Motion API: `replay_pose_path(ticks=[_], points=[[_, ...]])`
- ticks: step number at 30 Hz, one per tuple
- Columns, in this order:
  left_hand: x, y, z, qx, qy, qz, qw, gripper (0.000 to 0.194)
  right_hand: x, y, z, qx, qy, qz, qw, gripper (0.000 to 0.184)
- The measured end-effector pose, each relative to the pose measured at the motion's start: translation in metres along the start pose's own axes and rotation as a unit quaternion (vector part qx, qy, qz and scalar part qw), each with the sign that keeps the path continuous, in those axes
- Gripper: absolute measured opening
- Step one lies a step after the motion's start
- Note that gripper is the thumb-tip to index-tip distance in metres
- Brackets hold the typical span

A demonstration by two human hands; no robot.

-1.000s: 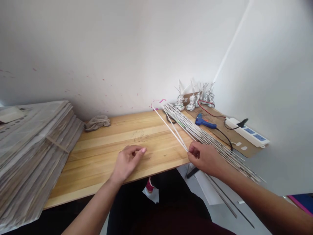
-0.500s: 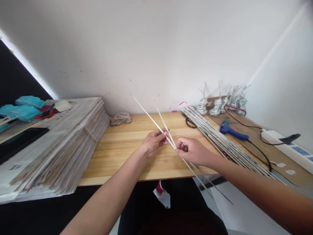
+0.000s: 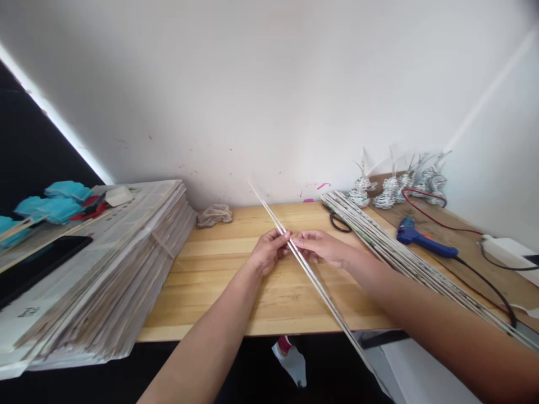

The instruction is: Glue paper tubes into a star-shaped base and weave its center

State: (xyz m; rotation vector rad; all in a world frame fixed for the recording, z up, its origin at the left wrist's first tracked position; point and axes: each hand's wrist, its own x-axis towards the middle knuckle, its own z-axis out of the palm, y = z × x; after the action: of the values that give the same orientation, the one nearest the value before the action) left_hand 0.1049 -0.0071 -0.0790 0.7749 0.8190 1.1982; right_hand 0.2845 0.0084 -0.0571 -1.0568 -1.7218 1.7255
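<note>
My left hand [image 3: 266, 253] and my right hand [image 3: 320, 247] meet over the middle of the wooden table [image 3: 219, 280]. Both pinch the same two thin rolled paper sticks [image 3: 272, 216], held side by side. The sticks run from the back wall diagonally down past the table's front edge. A long pile of the same paper sticks [image 3: 404, 252] lies to the right of my right hand.
A thick stack of newspapers [image 3: 105, 269] fills the left side. A crumpled cloth [image 3: 214, 215] lies at the back. On the right are scissors [image 3: 339, 220], a blue glue gun [image 3: 423, 239] with a black cord, a power strip [image 3: 509, 249] and several small woven figures [image 3: 396, 188].
My right hand lifted two sticks off the pile and carried them left to the table's middle. My left hand rose from the table and took hold of them. The sticks now lie together.
</note>
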Motion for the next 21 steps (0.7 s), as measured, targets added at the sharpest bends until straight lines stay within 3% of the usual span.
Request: replay_pose_path(ticks=[6, 13, 21], points=[[0.002, -0.003, -0.011, -0.017, 0.007, 0.037, 0.999, 0.036, 0.026, 0.006, 0.015, 0.058, -0.018, -0.013, 0.998, 0.046], [0.002, -0.002, -0.009, 0.002, 0.006, 0.033, 0.999, 0.036, 0.021, 0.011, 0.014, 0.059, -0.027, -0.042, 0.997, 0.041], [0.001, 0.0, -0.011, -0.022, 0.018, 0.028, 0.999, 0.046, 0.02, 0.011, 0.016, 0.056, -0.011, -0.027, 0.998, 0.036]])
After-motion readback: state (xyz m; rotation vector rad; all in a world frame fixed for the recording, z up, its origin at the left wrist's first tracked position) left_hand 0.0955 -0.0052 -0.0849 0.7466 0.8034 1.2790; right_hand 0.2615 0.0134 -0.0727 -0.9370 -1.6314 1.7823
